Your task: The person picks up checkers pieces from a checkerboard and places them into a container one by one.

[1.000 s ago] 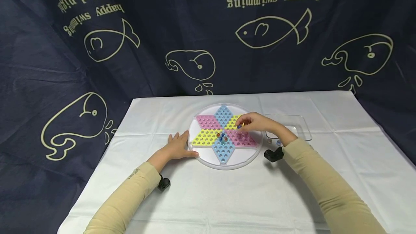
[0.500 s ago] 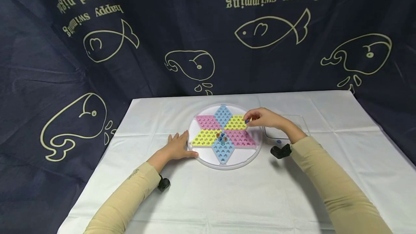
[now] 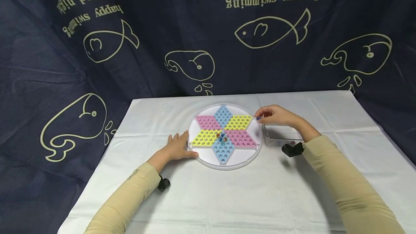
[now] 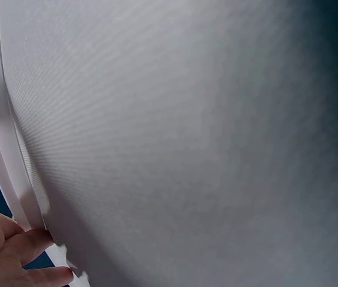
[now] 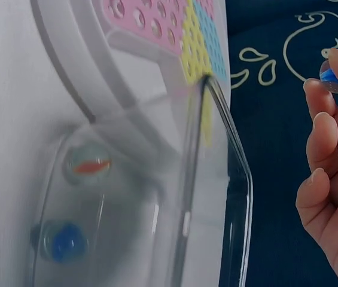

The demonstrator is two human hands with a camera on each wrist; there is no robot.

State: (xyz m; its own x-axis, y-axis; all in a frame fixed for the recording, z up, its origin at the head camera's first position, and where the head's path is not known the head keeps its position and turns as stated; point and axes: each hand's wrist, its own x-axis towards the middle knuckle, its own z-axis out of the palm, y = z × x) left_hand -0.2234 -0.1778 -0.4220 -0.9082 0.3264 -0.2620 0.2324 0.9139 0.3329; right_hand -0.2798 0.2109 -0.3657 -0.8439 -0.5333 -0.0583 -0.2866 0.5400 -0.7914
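My right hand point(image 3: 278, 115) pinches a clear marble with blue inside point(image 5: 331, 78) between thumb and fingertip, off the right rim of the round Chinese checkers board point(image 3: 198, 156). My left hand point(image 3: 175, 148) rests at the board's left edge, fingers and thumb spread; the left wrist view shows its fingers point(image 4: 34, 245) at the white rim. A cluster of several marbles point(image 3: 222, 138) sits near the middle of the star, at the top of the near blue point.
A clear plastic box point(image 3: 271, 141) stands right of the board, partly behind my right forearm. An orange-streaked marble point(image 5: 91, 164) and a blue one point(image 5: 66, 241) show through its wall; inside or beside, I cannot tell. A dark printed curtain point(image 3: 195, 21) hangs behind the white-covered table point(image 3: 208, 198).
Holding the blue marble, my right hand has moved right, from over the board's yellow and pink points to beyond them near the box. My left hand has stayed put.
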